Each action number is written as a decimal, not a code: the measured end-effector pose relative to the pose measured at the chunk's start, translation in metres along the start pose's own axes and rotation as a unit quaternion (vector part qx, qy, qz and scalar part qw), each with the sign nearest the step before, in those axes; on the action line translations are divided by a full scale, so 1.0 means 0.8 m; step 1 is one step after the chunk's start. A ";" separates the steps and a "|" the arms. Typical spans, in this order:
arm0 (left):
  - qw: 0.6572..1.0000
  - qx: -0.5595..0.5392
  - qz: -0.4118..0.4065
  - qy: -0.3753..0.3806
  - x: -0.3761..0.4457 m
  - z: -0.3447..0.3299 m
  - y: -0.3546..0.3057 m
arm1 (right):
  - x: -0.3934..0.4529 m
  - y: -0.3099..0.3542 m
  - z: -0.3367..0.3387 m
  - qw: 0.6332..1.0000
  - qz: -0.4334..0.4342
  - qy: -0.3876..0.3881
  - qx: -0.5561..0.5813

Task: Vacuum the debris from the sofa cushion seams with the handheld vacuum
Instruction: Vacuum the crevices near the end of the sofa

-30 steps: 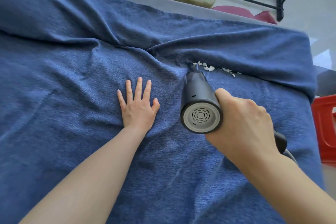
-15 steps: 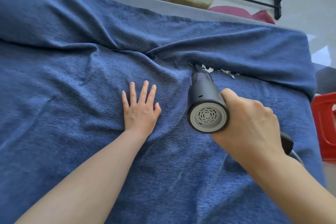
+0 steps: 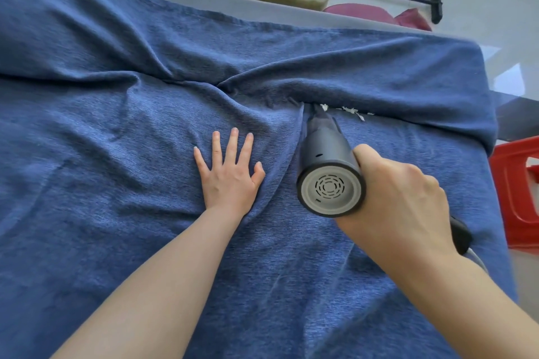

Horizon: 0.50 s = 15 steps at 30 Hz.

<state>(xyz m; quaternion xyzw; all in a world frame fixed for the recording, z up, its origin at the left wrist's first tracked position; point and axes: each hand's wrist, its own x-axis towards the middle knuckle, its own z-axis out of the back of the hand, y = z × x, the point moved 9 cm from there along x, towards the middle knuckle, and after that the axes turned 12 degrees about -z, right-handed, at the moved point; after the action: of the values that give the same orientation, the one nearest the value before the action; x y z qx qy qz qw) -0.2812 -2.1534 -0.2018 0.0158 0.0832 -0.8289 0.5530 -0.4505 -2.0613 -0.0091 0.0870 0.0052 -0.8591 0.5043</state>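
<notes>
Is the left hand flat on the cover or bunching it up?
Flat. The left hand lies palm down on the blue cover with fingers straight and spread, gripping no fabric.

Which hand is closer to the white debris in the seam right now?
Right. The right hand grips the vacuum just below the white debris; the left hand lies flat, farther left.

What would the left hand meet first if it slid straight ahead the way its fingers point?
Probably the raised fold of the blue cover, past bare cloth; the left hand lies flat.
</notes>
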 end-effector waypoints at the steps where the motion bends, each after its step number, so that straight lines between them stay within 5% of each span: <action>1: 1.000 0.000 0.000 -0.001 0.001 0.000 -0.001 | -0.001 -0.003 0.000 1.000 -0.004 0.002 -0.005; 15: 1.000 0.006 0.000 0.002 0.000 0.000 -0.002 | 0.004 -0.022 0.007 0.999 -0.029 0.023 -0.013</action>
<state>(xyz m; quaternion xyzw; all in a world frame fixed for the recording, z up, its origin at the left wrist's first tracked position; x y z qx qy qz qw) -0.2824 -2.1526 -0.2019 0.0212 0.0795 -0.8291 0.5530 -0.4679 -2.0556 -0.0056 0.0998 0.0309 -0.8712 0.4797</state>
